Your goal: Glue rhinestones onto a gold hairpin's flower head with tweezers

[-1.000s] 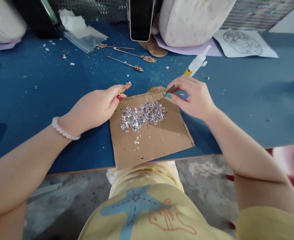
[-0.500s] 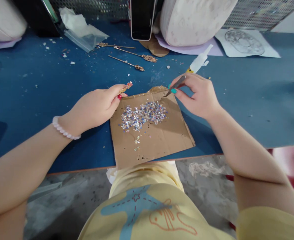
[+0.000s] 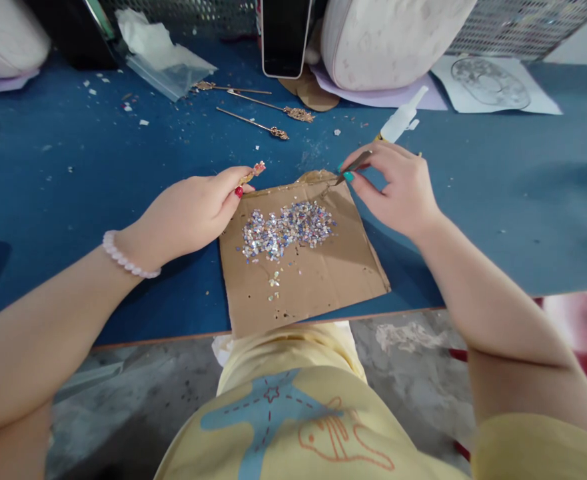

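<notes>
My left hand (image 3: 193,210) is closed on a gold hairpin whose ornate head (image 3: 258,168), with pinkish pieces, pokes out past the fingertips; the rest is hidden in the hand. It is at the upper left corner of a cardboard sheet (image 3: 323,287). Dark tweezers (image 3: 356,164) are pinched in my right hand (image 3: 398,187), their tips slanting down to the cardboard's upper right corner. Whether the tips hold anything is too small to tell. Small shiny blue, white and pinkish chips (image 3: 288,230) lie heaped on the cardboard.
Several gold hairpins (image 3: 253,122) lie behind the cardboard, by a clear plastic bag (image 3: 168,73). A white-tipped glue bottle (image 3: 400,117) is just beyond my right hand. Further back are a phone (image 3: 286,40), a pale rounded bag (image 3: 393,40) and a printed sheet (image 3: 493,83).
The tweezers have tilted flatter, and their tips have shifted slightly right and up at the cardboard's corner. My left hand has hardly moved.
</notes>
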`<state>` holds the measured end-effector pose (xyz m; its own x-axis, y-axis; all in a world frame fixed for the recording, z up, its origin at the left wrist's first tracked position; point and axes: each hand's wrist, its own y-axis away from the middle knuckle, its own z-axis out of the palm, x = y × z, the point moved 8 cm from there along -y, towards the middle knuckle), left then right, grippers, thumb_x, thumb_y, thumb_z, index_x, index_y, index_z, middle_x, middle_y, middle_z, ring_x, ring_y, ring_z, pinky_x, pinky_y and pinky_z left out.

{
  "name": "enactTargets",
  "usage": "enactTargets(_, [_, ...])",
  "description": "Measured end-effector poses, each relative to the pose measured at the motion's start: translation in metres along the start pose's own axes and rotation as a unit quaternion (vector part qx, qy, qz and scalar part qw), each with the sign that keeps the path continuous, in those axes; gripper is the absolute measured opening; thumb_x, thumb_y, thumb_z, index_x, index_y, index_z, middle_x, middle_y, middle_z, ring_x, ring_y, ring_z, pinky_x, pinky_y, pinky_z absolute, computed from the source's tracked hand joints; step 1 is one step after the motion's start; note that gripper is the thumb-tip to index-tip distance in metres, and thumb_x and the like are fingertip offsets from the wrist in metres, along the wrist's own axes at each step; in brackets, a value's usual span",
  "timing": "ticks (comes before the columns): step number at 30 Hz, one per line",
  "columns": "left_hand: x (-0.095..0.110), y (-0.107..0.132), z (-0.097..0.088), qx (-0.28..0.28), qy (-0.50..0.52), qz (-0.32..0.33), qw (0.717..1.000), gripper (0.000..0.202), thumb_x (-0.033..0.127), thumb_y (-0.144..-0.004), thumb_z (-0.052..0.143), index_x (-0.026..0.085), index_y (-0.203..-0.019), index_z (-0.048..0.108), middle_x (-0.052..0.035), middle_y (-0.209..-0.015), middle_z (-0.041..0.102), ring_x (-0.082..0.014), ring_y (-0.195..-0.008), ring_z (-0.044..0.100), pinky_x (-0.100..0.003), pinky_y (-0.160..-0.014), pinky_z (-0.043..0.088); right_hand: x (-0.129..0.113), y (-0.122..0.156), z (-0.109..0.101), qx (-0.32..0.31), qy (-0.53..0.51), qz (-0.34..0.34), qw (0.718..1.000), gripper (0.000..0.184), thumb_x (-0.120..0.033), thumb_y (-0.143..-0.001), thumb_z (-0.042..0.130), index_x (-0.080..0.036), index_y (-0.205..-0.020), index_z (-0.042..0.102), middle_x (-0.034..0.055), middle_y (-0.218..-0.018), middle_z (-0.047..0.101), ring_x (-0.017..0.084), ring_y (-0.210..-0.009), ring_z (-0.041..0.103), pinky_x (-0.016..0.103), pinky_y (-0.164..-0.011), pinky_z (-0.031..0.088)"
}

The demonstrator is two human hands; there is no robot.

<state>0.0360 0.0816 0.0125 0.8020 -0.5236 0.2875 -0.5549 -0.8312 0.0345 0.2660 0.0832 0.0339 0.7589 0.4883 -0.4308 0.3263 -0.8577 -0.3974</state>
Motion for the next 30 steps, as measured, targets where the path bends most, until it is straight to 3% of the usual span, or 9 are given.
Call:
enactTargets(5, [-0.009, -0.002, 0.003, 0.034, -0.005, 0.007, 0.999, 0.047, 0.030, -0.098, 0.032, 0.028, -0.145, 0.036, -0.0028, -0.131, 0.064, -0.0293, -0.116, 0.064, -0.043, -0.092, 0.053, 0.001, 0.000, 0.002, -0.005, 0.002, 0.006, 1.000, 0.017, -0.024, -0.089, 0.051, -0.029, -0.095, 0.066, 0.0057, -0.105, 0.070, 0.029, -0.107, 0.064, 0.053, -0.100, 0.050])
enactTargets(12, [-0.012, -0.003, 0.005, 0.040, 0.001, 0.009, 0.999, 0.049, 0.031, -0.098, 0.032, 0.032, -0.146, 0.036, -0.0009, -0.131, 0.064, -0.0292, -0.116, 0.063, -0.044, -0.094, 0.052, 0.001, 0.001, 0.005, -0.007, 0.003, -0.002, 1.000, 0.021, -0.022, -0.090, 0.048, -0.031, -0.098, 0.065, 0.0043, -0.106, 0.070, 0.027, -0.107, 0.064, 0.052, -0.100, 0.050])
enactTargets(20, [-0.010, -0.002, 0.005, 0.034, -0.001, 0.008, 0.999, 0.048, 0.030, -0.099, 0.032, 0.030, -0.147, 0.035, -0.0014, -0.132, 0.064, -0.0292, -0.118, 0.062, -0.043, -0.094, 0.052, -0.002, -0.001, 0.007, 0.010, 0.046, -0.072, 0.996, 0.021, -0.018, -0.089, 0.045, -0.028, -0.098, 0.062, 0.0044, -0.103, 0.070, 0.026, -0.103, 0.065, 0.050, -0.094, 0.054])
enactTargets(30, [-0.008, -0.001, 0.004, 0.023, -0.022, 0.006, 0.999, 0.047, 0.030, -0.100, 0.030, 0.029, -0.146, 0.035, -0.0017, -0.134, 0.062, -0.0288, -0.117, 0.063, -0.041, -0.091, 0.054, 0.003, 0.000, 0.006, 0.034, 0.072, -0.038, 0.996, 0.020, -0.021, -0.092, 0.045, -0.027, -0.104, 0.060, 0.0066, -0.098, 0.069, 0.027, -0.092, 0.068, 0.048, -0.087, 0.056])
